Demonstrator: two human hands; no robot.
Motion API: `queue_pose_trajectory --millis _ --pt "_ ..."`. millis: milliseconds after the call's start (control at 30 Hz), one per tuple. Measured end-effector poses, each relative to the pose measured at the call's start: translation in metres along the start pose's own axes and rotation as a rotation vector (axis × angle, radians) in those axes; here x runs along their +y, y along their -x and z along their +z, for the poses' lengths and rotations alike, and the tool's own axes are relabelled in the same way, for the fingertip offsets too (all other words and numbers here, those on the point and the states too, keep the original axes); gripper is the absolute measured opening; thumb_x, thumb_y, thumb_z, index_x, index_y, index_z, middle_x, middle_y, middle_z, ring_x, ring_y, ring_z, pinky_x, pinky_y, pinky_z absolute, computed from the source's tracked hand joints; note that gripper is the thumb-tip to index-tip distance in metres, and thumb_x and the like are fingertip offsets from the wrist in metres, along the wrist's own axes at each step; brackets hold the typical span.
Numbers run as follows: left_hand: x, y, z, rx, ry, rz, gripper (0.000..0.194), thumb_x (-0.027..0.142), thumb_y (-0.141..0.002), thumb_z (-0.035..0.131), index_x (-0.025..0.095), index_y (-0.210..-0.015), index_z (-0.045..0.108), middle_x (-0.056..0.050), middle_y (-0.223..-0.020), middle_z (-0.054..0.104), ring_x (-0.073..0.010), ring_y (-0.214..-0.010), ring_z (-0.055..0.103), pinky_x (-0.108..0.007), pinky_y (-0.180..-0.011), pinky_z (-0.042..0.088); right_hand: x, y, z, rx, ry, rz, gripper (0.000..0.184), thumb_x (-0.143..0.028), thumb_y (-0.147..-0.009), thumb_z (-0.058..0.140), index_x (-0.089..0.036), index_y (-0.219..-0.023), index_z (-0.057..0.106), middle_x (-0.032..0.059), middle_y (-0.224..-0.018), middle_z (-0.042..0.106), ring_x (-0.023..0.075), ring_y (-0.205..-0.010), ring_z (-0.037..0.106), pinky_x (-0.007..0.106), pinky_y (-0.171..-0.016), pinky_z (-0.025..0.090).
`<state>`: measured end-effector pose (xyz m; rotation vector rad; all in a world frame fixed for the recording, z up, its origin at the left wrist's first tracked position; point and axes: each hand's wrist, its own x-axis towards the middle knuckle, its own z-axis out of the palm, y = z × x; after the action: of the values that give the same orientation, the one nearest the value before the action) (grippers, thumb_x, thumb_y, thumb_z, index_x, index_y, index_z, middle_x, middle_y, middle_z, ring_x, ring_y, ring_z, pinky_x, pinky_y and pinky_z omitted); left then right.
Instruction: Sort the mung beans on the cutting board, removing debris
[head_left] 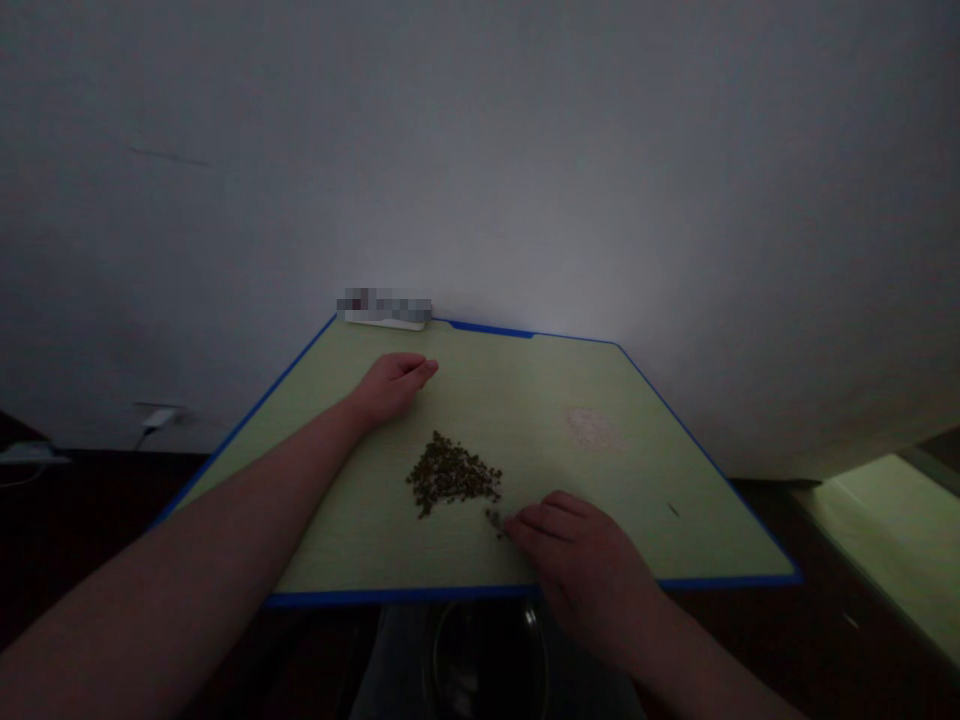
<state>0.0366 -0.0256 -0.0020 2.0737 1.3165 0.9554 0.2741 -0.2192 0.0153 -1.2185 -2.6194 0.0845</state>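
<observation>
A heap of small dark olive-brown grains point(452, 475) lies on the pale green cutting board point(525, 390), which has a blue edge. My right hand point(577, 555) rests near the board's front edge, its fingertips touching a few loose grains point(495, 520) just below the heap. Whether those fingers pinch any grains is hidden. My left hand point(394, 388) lies farther back on the board, beyond the heap, with its fingers loosely curled around nothing.
A pale pinkish patch point(590, 427) marks the board's right side, and a dark speck point(673, 510) lies near its right edge. A glass bowl point(487, 655) sits below the front edge. A blurred white object point(384, 322) stands behind the board against the wall.
</observation>
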Motion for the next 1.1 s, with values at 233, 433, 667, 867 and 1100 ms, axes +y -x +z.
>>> queue_pose_trajectory --millis 233,433,667,867,1100 --pt "0.003 0.001 -0.001 -0.005 0.025 -0.008 0.042 0.047 -0.080 0.040 0.017 -0.052 0.036 0.005 -0.047 0.029 -0.0076 -0.048 0.030 -0.024 -0.049 0.022 0.003 0.005 -0.001 0.027 0.119 0.097 0.037 -0.007 -0.075 0.046 -0.011 -0.108 0.064 0.0116 -0.093 0.068 0.0215 -0.081 0.056 0.035 -0.074 0.049" --pt "0.002 0.000 0.000 0.000 0.021 -0.008 0.041 0.046 -0.080 0.041 0.017 -0.051 0.037 0.005 -0.047 0.029 -0.0077 -0.047 0.029 -0.024 -0.048 0.022 0.013 0.011 -0.003 0.071 0.135 0.116 0.037 -0.007 -0.077 0.045 -0.010 -0.108 0.065 0.0116 -0.093 0.068 0.0213 -0.082 0.057 0.036 -0.074 0.050" --pt "0.000 0.000 0.001 0.000 0.027 0.004 0.042 0.047 -0.080 0.041 0.017 -0.052 0.036 0.005 -0.048 0.028 -0.0074 -0.047 0.029 -0.024 -0.048 0.022 0.022 0.009 -0.006 0.099 0.117 0.155 0.036 -0.008 -0.079 0.043 -0.015 -0.107 0.065 0.0106 -0.094 0.068 0.0209 -0.085 0.057 0.036 -0.075 0.050" --pt "0.000 0.001 0.000 -0.004 0.037 -0.003 0.042 0.048 -0.080 0.040 0.017 -0.052 0.037 0.005 -0.048 0.029 -0.0077 -0.048 0.029 -0.024 -0.048 0.022 0.014 0.008 -0.006 0.110 0.110 0.116 0.038 -0.007 -0.078 0.041 -0.012 -0.109 0.064 0.0109 -0.094 0.068 0.0208 -0.083 0.057 0.037 -0.074 0.051" --pt "0.002 0.001 0.000 -0.011 0.025 -0.005 0.042 0.048 -0.080 0.040 0.018 -0.052 0.036 0.005 -0.048 0.029 -0.0082 -0.048 0.030 -0.024 -0.048 0.023 0.005 -0.001 0.003 0.034 0.181 0.142 0.037 -0.005 -0.075 0.048 -0.010 -0.108 0.064 0.0116 -0.095 0.068 0.0217 -0.083 0.056 0.036 -0.074 0.050"
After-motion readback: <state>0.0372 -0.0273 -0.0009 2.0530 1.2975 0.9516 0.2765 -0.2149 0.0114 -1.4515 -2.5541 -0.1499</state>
